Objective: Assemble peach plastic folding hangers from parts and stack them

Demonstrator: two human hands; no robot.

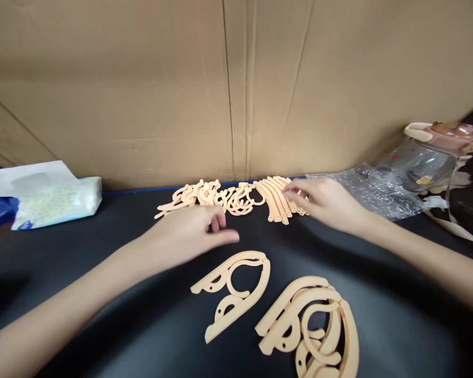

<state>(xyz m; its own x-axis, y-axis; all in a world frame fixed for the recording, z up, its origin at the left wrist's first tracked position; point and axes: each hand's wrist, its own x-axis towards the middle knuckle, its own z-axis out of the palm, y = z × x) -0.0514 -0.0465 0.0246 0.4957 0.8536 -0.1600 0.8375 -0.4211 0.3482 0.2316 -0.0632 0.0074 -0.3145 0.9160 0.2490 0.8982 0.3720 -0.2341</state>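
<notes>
Pale orange flat curved parts lie on a black table [142, 325]. A single curved assembly [236, 291] rests near the middle, and a stack of similar ones [315, 328] sits to its right. Along the back, a row of loose hooked pieces [213, 197] and a fan of long strips [276, 199] are spread out. My left hand [189, 233] hovers between the row and the single assembly, fingers loosely curled, thumb out, nothing visible in it. My right hand [327, 202] reaches onto the strips, fingertips touching their right end.
A cardboard wall [228, 89] closes the back of the table. A tissue pack [51, 202] lies at the left. Crumpled clear plastic [378, 191] and a clear container with a pinkish lid [437, 152] sit at the right.
</notes>
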